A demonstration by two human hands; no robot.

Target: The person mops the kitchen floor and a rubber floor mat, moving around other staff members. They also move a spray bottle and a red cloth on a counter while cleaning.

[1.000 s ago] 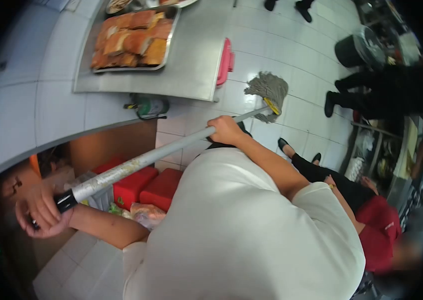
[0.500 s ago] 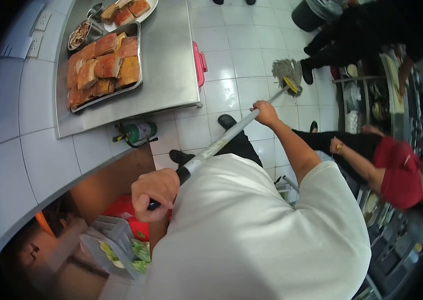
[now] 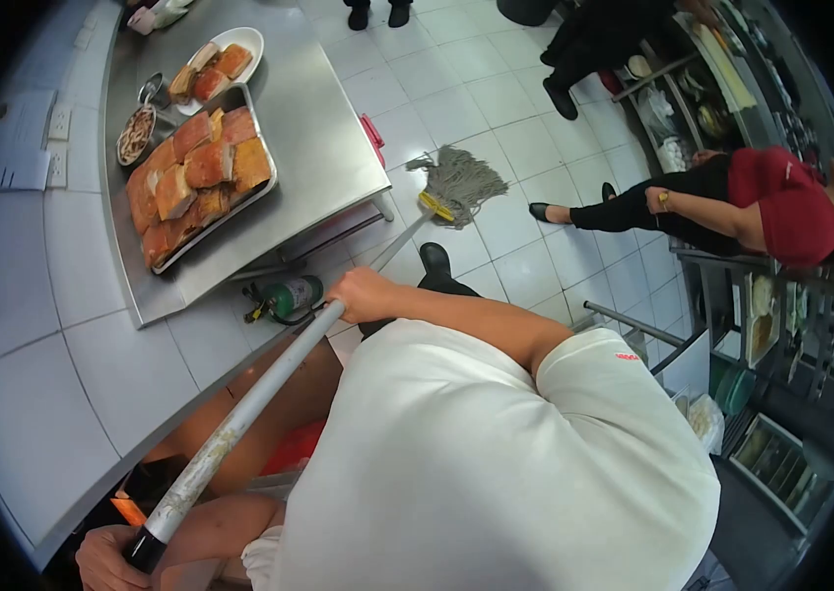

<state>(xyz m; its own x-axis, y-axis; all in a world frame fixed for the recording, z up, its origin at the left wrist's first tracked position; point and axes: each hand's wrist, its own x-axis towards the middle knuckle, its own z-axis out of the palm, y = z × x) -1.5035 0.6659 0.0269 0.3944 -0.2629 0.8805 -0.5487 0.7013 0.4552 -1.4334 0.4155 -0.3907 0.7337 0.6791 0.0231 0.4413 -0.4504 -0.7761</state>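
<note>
A mop (image 3: 459, 185) with grey strands and a yellow clamp lies spread on the white tiled floor. Its pale pole runs diagonally down to the lower left, ending in a black grip. My right hand (image 3: 363, 294) is closed around the middle of the pole, arm crossing in front of my white shirt. Down at the lower left, my left hand (image 3: 111, 559) wraps the black end of the pole, partly cut by the dark frame edge. Beside the pole stands a green fire extinguisher (image 3: 291, 296), under the steel table.
On the steel table (image 3: 313, 148) at my left sit a tray (image 3: 274, 187) of browned meat slabs, a plate (image 3: 255, 44) with more pieces and a metal bowl (image 3: 139, 136). A person in a red shirt (image 3: 781, 207) is at right. Other people's legs show farther off.
The mop head has swept left across the floor, toward the table, its strands now fanned out. Both my hands moved left with the pole, my left hand dropping lower. The view has shifted.
</note>
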